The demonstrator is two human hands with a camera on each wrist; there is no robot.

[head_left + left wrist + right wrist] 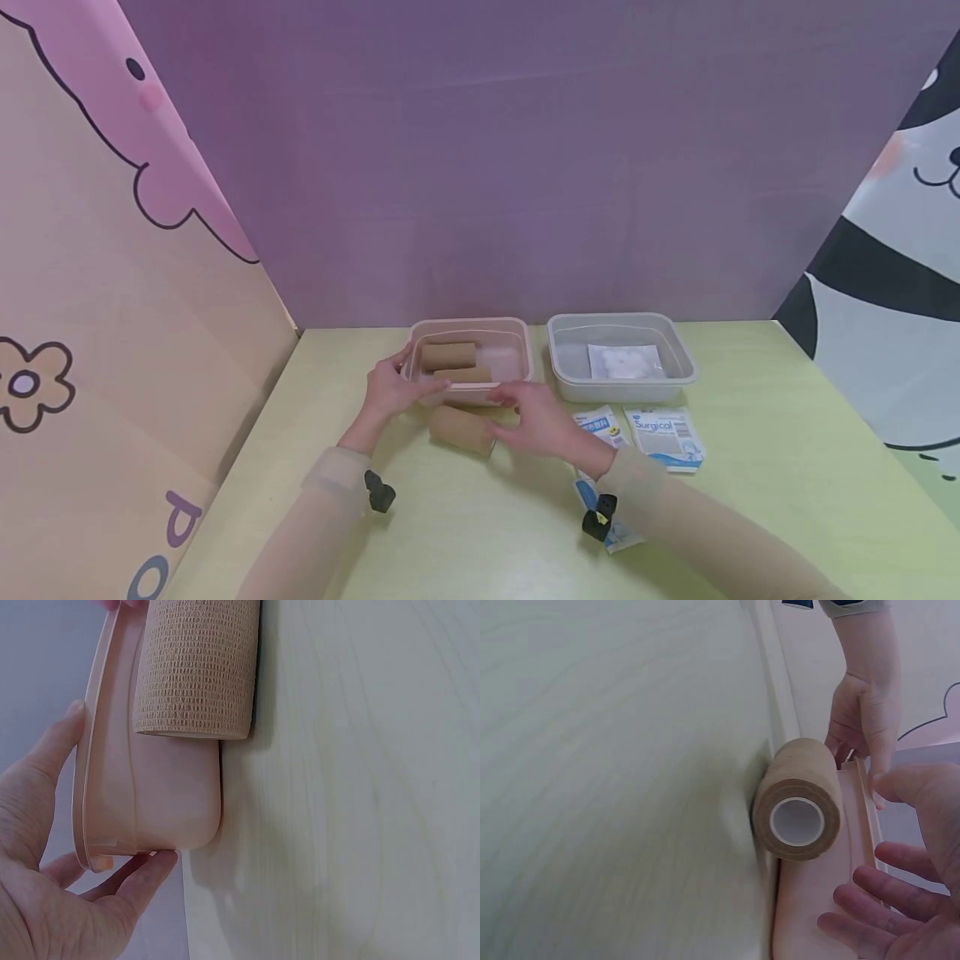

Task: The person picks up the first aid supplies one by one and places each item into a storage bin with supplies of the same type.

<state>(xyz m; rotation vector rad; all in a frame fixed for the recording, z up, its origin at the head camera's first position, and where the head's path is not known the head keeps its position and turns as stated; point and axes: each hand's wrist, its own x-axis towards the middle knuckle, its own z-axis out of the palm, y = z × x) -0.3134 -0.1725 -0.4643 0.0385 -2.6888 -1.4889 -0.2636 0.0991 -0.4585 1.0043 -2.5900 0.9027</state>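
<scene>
bandage roll (459,428) is lying on the desk (480,533), just in front of the pink box (176,799) near the far edge. my left hand (388,390) is gripping the box's left end; my right hand (536,421), fingers loosely spread, is holding nothing. i'm favouring a braced box and a squarely pinched roll.

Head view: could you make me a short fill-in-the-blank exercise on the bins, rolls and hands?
1. Inside the pink bin, ____ brown rolls show.
2. Another brown roll lies in ____ of that bin.
3. One end of the pink bin is held by the person's ____ hand.
4. The pale grey bin stands to the ____ of the pink bin.

Missing words: two; front; left; right.
</scene>
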